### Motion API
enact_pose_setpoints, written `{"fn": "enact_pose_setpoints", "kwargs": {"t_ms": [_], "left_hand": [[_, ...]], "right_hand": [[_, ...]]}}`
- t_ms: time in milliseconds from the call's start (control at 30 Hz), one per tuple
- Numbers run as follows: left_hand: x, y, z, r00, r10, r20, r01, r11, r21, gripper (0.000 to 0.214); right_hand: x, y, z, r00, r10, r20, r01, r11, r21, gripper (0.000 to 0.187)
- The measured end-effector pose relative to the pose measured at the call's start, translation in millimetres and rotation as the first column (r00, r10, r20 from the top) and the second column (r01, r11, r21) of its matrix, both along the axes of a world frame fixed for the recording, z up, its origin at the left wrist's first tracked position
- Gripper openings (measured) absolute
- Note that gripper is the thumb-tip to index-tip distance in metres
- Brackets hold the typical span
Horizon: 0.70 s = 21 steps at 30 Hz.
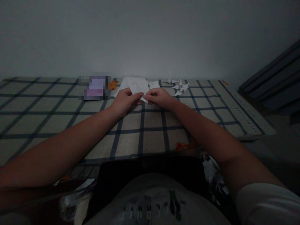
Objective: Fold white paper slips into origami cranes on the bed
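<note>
My left hand [124, 101] and my right hand [159, 97] meet over a checked cloth [70, 118], both pinching a small folded white paper [140, 93]. The paper's pointed tip sticks down between my fingertips. Behind my hands lies a stack of white paper sheets [133, 82]. Several finished white paper cranes [180, 87] sit to the right of my right hand, near the wall.
A blurred purple object [95, 87] and a small orange item [112, 84] lie at the back left of the cloth. A plain wall [150, 37] rises behind. A dark slatted piece of furniture [276, 81] stands at the right. The cloth's edge [248, 120] runs along the right.
</note>
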<state>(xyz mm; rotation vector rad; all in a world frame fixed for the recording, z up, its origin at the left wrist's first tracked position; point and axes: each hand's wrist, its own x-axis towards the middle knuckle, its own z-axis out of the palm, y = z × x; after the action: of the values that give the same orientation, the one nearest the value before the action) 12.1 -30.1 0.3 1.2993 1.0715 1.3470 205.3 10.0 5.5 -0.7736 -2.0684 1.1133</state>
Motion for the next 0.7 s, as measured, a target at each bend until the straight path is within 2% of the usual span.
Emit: {"fn": "enact_pose_setpoints", "kwargs": {"t_ms": [267, 467, 700], "left_hand": [[0.2, -0.8, -0.2, 0.991, 0.115, -0.072, -0.112, 0.992, 0.050, 0.025], [-0.9, -2.0, 1.0, 0.993, 0.062, -0.103, -0.058, 0.997, 0.047, 0.032], [1.6, -1.9, 2.9, 0.993, 0.120, -0.010, -0.120, 0.992, 0.026, 0.036]], "right_hand": [[-0.4, -3.2, 5.2, 0.998, -0.026, 0.051, 0.027, 0.999, -0.019, 0.028], [-1.3, -3.8, 5.3, 0.997, -0.043, 0.068, 0.044, 0.999, -0.011, 0.026], [-0.9, -4.2, 7.5, 0.999, -0.018, 0.047, 0.018, 1.000, 0.001, 0.029]]}}
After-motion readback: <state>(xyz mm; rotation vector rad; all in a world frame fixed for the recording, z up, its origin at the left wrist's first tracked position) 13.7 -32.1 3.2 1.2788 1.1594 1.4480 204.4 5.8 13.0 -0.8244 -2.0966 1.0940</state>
